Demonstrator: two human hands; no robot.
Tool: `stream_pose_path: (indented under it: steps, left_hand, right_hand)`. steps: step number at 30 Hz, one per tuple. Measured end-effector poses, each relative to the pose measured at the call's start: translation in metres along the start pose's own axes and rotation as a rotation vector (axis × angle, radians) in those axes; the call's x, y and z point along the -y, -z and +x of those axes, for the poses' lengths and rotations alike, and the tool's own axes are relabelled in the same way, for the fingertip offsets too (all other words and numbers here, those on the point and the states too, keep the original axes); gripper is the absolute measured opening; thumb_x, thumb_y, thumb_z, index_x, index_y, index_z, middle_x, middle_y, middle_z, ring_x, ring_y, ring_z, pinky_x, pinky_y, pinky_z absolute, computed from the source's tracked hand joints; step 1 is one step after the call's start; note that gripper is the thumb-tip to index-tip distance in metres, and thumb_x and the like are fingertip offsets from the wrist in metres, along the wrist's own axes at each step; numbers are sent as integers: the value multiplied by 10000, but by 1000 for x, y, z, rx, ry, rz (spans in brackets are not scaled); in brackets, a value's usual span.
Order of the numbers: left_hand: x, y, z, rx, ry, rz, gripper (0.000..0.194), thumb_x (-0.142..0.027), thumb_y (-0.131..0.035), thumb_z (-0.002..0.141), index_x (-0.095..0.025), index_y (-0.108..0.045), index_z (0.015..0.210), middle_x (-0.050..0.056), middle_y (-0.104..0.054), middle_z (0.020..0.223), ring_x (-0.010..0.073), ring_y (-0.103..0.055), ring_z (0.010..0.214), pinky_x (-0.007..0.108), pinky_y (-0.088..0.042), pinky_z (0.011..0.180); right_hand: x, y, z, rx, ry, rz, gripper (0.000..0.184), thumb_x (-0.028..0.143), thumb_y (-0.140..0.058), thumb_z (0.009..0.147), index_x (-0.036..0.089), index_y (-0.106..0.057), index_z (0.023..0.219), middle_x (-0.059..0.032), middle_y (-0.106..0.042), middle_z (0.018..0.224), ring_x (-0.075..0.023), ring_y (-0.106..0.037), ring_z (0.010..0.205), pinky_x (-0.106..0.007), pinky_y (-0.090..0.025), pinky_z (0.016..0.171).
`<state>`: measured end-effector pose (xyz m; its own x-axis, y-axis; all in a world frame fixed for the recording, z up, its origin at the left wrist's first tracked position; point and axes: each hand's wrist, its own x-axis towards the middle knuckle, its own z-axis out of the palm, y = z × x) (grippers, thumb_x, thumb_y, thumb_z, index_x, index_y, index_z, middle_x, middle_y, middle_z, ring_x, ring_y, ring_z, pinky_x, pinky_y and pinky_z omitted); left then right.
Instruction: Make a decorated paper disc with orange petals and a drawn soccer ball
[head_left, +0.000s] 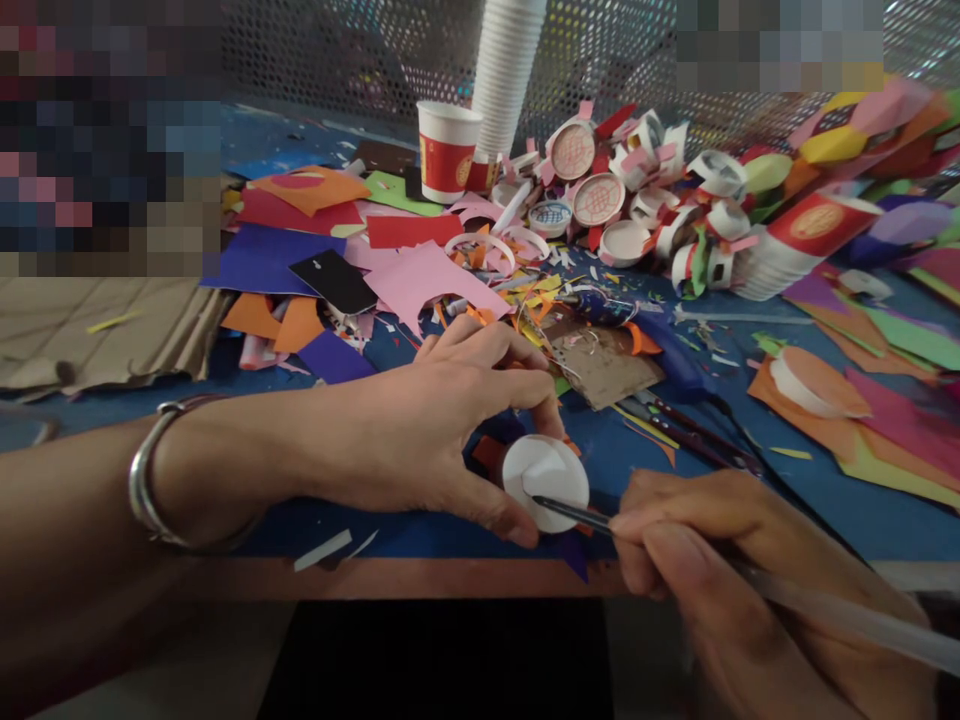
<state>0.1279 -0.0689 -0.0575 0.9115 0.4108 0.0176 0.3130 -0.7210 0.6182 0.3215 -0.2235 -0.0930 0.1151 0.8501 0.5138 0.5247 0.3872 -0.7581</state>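
Observation:
My left hand (487, 400) reaches in from the left and is closed around a white cut-off paper cup base (555, 475), thumb on the near side and fingers on the far side. Its round face is turned up toward me near the table's front edge. Bits of orange and purple paper show around it. In my right hand (720, 570) is a slim pen (840, 610) with a dark tip and a pale barrel, held slanted. The tip rests on the white face, where a faint line shows.
Coloured paper scraps (435, 280) cover the table behind my hands. Several cut cup pieces (600, 200) lie heaped at the back, near a red-and-white paper cup (448, 150) and a tall cup stack (510, 70). Scissors (697, 435) and a blue glue gun (667, 350) lie right of centre.

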Motion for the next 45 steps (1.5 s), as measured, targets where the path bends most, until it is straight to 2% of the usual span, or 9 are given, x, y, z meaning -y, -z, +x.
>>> stream_pose_path:
  steps: [9,13,18,31,38,45]
  left_hand:
    - [-1,0,1,3,10,8,509,-539,-906,700,-321,-742,1130,62,-520,1369,343,-398,1310,494,-390,1094]
    - [-1,0,1,-4,7,14,510,-544,-903,702,-330,-741,1135,57,-523,1367,339,-404,1303,494,-392,1090]
    - [-2,0,1,2,15,16,505,-540,-903,703,-328,-742,1132,58,-522,1363,338,-411,1303,495,-395,1093]
    - [-1,0,0,-2,15,19,498,-550,-893,703,-337,-740,1126,59,-508,1372,351,-404,1310,526,-395,1098]
    - [-2,1,1,5,21,11,488,-524,-901,698,-338,-742,1120,54,-505,1386,346,-394,1309,522,-388,1098]
    - [-3,2,2,13,20,-13,485,-534,-892,706,-323,-747,1118,62,-519,1351,341,-400,1294,504,-402,1087]
  right_hand:
    - [-9,7,3,26,40,19,183,182,-601,986,229,-727,862,9,-625,655,-150,-624,567,-302,-457,497]
    - [-9,5,2,-43,44,-10,204,165,-596,985,226,-727,841,13,-609,637,-137,-599,532,-292,-425,457]
    - [-8,0,-1,-141,39,-57,233,174,-597,987,230,-718,796,10,-605,629,-151,-618,553,-294,-441,462]
    - [-9,-2,-2,-178,36,-138,185,166,-609,979,218,-740,859,13,-664,679,-126,-601,546,-279,-471,495]
    - [-4,-3,-1,-95,55,-192,179,195,-587,994,231,-728,891,5,-693,722,-152,-647,603,-291,-544,541]
    - [-2,-9,2,-96,78,-158,177,193,-583,998,249,-716,896,-2,-687,713,-165,-658,586,-293,-548,480]
